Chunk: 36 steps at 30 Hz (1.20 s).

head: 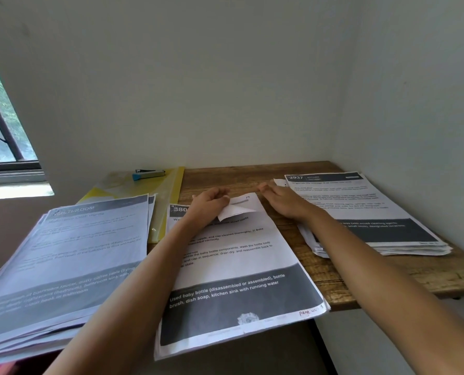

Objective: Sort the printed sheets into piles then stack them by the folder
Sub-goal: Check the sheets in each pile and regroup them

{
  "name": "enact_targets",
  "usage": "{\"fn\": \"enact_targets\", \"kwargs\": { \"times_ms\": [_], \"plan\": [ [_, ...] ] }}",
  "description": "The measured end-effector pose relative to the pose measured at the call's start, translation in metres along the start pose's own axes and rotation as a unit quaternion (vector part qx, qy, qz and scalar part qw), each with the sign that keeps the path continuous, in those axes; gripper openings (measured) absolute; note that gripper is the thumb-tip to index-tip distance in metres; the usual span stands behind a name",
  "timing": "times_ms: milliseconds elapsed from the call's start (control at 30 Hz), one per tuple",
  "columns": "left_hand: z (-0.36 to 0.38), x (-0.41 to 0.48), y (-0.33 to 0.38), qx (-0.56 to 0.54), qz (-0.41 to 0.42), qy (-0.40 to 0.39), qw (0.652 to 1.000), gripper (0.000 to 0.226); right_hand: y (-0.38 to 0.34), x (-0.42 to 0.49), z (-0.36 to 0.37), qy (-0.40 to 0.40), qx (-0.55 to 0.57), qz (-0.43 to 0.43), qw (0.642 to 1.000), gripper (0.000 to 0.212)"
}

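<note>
We sort printed sheets with both hands at a wooden table.

Closest to us, the middle sheets (239,266) stick out over the front edge of the table (333,274), and they run up under our left fingers. Left of those fingers and nearer to us lies the big pile (71,261), fanned out a little. Our left hand (209,204) has its fingers curled, and they pinch the folded top corner of the middle sheets. Our right hand (282,201) lies flat with its fingers straight and close together, just right of that corner, fingertips on the bare wood. Right of these fingers sits the right pile (374,212), neat and thick. Past our left fingers, a bit to the left, the yellow folder (171,190) lies by the wall, with a stapler (148,174) on top of it.
</note>
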<state>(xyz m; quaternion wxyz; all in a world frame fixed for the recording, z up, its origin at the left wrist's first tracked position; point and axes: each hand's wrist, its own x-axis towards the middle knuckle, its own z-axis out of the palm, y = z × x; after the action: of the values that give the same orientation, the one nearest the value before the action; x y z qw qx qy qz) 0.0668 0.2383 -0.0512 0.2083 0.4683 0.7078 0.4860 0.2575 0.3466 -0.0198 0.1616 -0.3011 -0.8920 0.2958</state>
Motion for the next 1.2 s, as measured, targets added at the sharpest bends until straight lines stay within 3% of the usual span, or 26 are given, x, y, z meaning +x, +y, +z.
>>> {"fn": "enact_targets", "kwargs": {
  "times_ms": [200,533,800,1033,1200],
  "plan": [
    [0.001,0.001,-0.002,0.013,0.011,0.002,1.000,0.047,0.000,0.006,0.003,-0.005,0.017,0.004,1.000,0.052],
    [0.001,-0.002,0.000,0.030,0.019,0.007,0.999,0.047,-0.008,-0.004,0.000,0.016,0.036,-0.024,0.999,0.049],
    [0.001,-0.003,0.003,0.033,0.017,0.014,0.999,0.053,-0.003,0.002,0.002,0.020,0.086,-0.068,0.994,0.033],
    [0.001,-0.006,0.006,0.040,0.018,0.011,0.999,0.055,0.003,0.003,0.002,0.012,0.095,-0.104,0.990,0.048],
    [0.000,-0.007,0.008,0.055,0.019,0.016,0.998,0.040,0.008,0.008,0.003,0.016,0.075,-0.101,0.992,0.053]
  ]
}}
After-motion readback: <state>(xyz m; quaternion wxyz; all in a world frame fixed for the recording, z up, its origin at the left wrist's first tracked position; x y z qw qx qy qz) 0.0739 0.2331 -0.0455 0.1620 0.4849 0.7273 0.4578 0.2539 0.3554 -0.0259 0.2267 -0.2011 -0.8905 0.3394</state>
